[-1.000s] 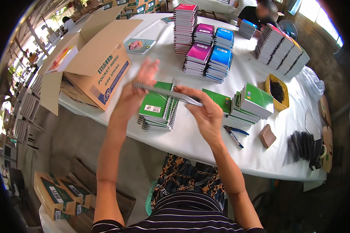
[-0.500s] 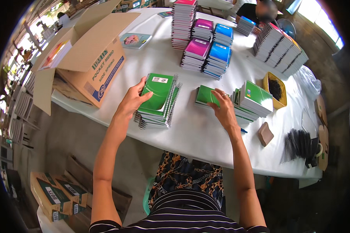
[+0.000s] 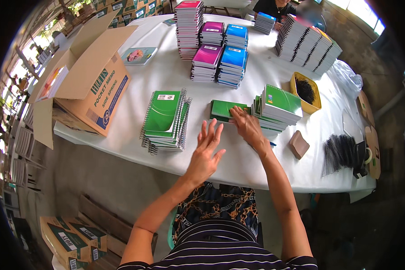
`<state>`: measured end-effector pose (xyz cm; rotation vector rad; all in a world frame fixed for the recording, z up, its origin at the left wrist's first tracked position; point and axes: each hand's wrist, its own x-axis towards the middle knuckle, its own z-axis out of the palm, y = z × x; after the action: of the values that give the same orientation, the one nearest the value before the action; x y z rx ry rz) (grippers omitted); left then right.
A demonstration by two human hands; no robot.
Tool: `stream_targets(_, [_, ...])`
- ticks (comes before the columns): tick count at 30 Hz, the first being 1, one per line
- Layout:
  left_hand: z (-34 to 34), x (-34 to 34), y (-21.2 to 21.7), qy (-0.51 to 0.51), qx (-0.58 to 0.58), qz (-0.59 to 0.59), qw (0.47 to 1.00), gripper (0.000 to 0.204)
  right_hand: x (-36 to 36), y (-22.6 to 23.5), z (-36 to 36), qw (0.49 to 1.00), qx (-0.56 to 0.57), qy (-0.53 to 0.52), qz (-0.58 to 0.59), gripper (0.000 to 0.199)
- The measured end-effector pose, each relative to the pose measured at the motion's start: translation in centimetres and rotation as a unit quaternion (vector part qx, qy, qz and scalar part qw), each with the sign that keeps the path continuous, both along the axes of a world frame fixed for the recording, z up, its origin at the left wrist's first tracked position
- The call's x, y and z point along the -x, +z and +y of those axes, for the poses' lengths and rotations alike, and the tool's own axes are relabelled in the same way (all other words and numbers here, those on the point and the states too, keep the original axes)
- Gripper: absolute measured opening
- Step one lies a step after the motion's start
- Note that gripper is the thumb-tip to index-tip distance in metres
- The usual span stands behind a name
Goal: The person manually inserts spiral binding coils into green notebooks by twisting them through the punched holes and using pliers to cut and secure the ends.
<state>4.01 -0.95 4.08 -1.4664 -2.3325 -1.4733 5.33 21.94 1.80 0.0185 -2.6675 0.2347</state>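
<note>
My left hand (image 3: 204, 153) hovers just over the table's near side, fingers spread and nothing in them. It is apart from the stack of green spiral notebooks (image 3: 164, 112) on its left, whose wire coils show along the sides. My right hand (image 3: 247, 126) is closed at the right end of a low pile of green notebooks (image 3: 222, 108), fingertips bent over the top one; its thumb is hidden. Against that pile's right side leans a taller stack of green notebooks without visible coils (image 3: 281, 103).
An open cardboard box (image 3: 105, 94) stands left. Magenta notebooks (image 3: 207, 54), blue notebooks (image 3: 233, 56) and a tall notebook stack (image 3: 310, 45) stand farther back. A yellow tray (image 3: 317, 108) of black pieces, a brown block (image 3: 298, 145) and black coils (image 3: 339, 155) lie right. A person (image 3: 274, 9) sits opposite.
My left hand has let go of the spiral notebook stack and moved right, toward the low green pile. My right hand has shifted slightly, its fingers now over the top notebook. The view has shifted slightly.
</note>
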Motion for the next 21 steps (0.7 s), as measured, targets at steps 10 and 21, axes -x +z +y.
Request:
stream_targets(10, [5.7, -2.0, 0.0, 0.048, -0.056, 0.123, 0.99, 0.075, -7.6, 6.4, -8.2, 0.867, 0.483, -0.068, 0.104, 0.018])
stream_targets(21, [0.1, 2.4, -4.9, -0.229, -0.054, -0.375, 0.897, 0.068, -11.8, -1.5, -6.3, 0.74, 0.672, 0.025, 0.024, 0.024])
